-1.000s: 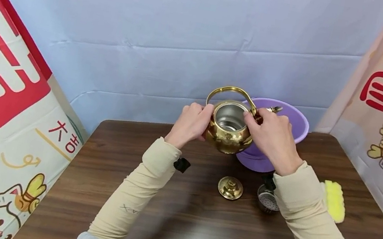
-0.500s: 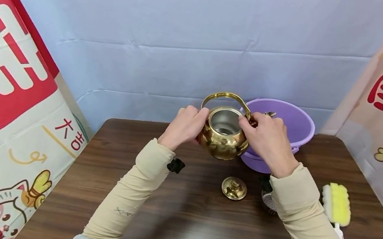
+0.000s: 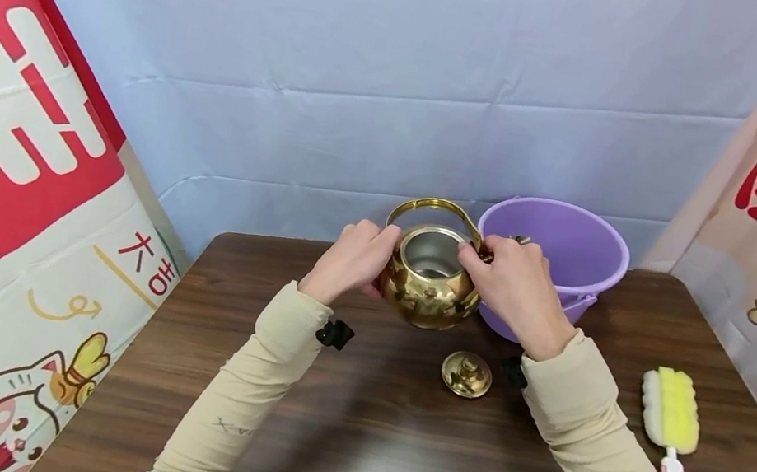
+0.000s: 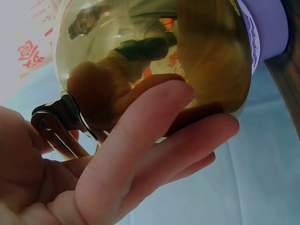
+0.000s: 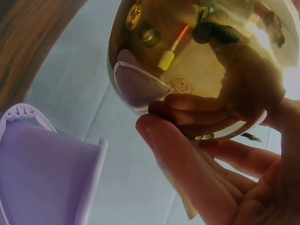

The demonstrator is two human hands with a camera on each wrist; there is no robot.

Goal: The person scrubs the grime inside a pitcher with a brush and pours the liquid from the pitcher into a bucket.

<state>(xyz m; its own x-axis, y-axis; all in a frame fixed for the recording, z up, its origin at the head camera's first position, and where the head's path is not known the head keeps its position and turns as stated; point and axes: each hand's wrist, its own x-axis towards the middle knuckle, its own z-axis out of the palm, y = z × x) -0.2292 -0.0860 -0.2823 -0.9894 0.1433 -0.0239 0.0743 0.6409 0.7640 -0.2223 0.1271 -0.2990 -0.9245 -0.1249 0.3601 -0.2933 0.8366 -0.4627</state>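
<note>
In the head view a shiny gold teapot (image 3: 429, 301) is lifted above the table, its open mouth facing up and showing a silver inside. My left hand (image 3: 352, 261) grips its left side, thumb near the rim. On the other side my right hand (image 3: 518, 289) holds it by the spout area, thumb at the rim. The arched handle (image 3: 438, 204) stands up behind the mouth. Both wrist views show fingers bent along the teapot's rounded body (image 4: 154, 42); in the right wrist view, fingers (image 5: 183, 164) support it from one side. Its gold lid (image 3: 466, 373) lies on the table below.
A purple bucket (image 3: 572, 247) stands just behind my right hand. To the right lies a bottle brush (image 3: 675, 415) with a yellow and white sponge head. The dark wooden table (image 3: 245, 314) ends at a pale blue cloth backdrop (image 3: 344, 80), with printed sheets at both sides.
Both hands have brought the teapot lower and leftward, away from the bucket, and its mouth tips less toward me. A metal strainer, seen earlier by my right wrist, is now hidden.
</note>
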